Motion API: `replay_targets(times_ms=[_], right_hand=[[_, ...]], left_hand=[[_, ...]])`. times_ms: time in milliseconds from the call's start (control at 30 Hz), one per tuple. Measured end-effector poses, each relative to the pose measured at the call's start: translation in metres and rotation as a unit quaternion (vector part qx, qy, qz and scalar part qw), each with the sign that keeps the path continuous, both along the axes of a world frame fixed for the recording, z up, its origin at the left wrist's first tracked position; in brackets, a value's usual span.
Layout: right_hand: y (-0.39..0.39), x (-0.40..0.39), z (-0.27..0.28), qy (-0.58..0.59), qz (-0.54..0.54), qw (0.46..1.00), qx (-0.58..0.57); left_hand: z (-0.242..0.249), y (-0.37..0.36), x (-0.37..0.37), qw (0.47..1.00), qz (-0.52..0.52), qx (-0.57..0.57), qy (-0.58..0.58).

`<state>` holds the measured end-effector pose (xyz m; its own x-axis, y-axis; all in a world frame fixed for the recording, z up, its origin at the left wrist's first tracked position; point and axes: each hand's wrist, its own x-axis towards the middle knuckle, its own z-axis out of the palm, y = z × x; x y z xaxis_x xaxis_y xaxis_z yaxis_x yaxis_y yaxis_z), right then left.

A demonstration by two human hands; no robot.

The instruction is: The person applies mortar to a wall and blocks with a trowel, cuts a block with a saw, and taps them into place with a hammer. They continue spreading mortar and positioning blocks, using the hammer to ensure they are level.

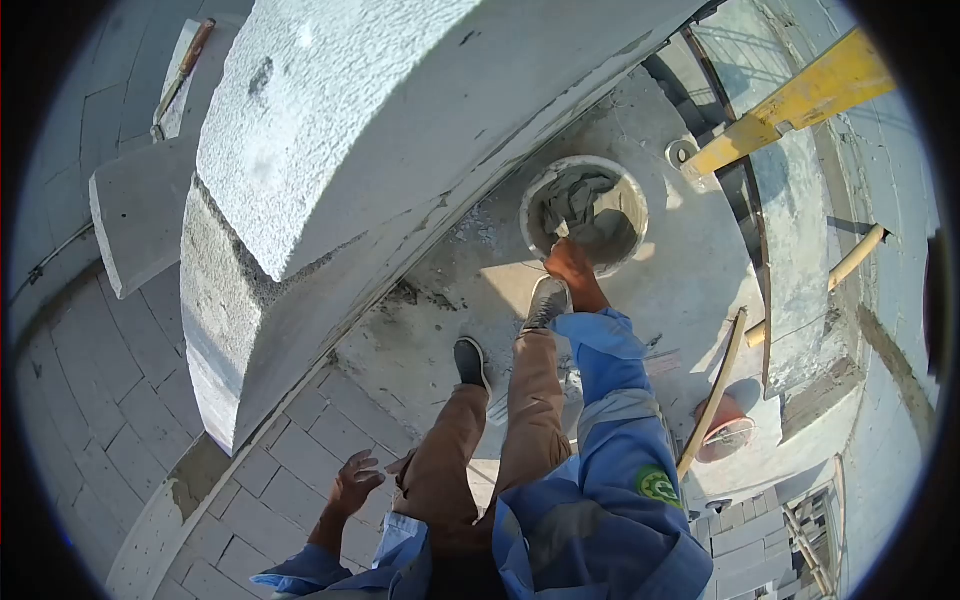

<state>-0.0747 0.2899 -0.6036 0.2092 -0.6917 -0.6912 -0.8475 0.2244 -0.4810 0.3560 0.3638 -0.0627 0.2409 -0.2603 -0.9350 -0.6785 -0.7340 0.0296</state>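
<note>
A round bucket (636, 228) with grey mortar (592, 205) in it stands on the floor in front of my feet. My right hand (568, 262) reaches over its near rim, fingers closed; what it grips is partly hidden, though a small pale tool-like shape shows in the mortar just beyond it. My left hand (354, 484) hangs beside my left leg, fingers apart and nothing in it. To the left rises a wall of large pale blocks (310, 110), the top one rough-faced.
A yellow post (800, 95) slants in at the upper right. A red bucket (724, 430) stands beside a wooden stick (715, 395) at the right. A wooden-handled tool (196, 50) lies on a block at the upper left. Block paving (130, 400) shows beyond the wall.
</note>
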Motion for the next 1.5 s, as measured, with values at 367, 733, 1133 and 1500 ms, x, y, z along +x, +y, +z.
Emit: replay_targets(times_ms=[367,733,1133,1500], right_hand=[[0.025,-0.091,0.233,-0.197,-0.369,0.899,0.131],[0.141,0.066,0.568,-0.351,-0.446,0.818,0.093],[0.111,0.437,0.697,-0.321,-0.333,0.863,-0.204],[0.098,0.484,0.656,-0.209,-0.282,0.887,-0.302]], left_hand=[[0.025,0.011,0.077,0.998,-0.038,-0.038,-0.021],[0.14,-0.004,0.238,0.962,0.054,-0.269,-0.017],[0.259,-0.113,0.252,0.906,-0.175,-0.367,0.114],[0.229,-0.132,0.239,0.76,-0.298,-0.548,0.182]])
